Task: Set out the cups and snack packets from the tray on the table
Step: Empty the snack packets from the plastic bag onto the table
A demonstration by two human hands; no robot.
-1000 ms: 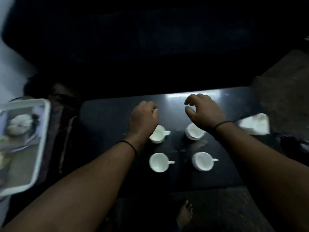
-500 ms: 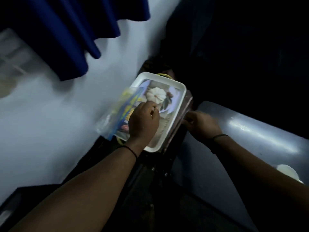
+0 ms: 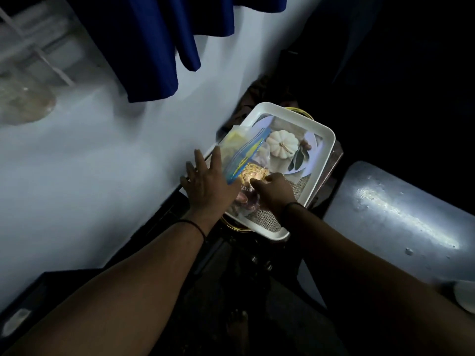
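Left hand (image 3: 208, 181) spread flat against a snack packet (image 3: 244, 152); right hand (image 3: 276, 191) pinches another packet (image 3: 253, 173) in the tray (image 3: 323, 160).

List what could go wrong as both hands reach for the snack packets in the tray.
The tray seems perched on a narrow stand, so a tug could tip it. The left hand is open beside the blue and yellow packet, which could slip. The right hand hides the packet under it in dim light.

Both hands (image 3: 276, 194) at snack packet (image 3: 240, 156) over tray (image 3: 325, 160)
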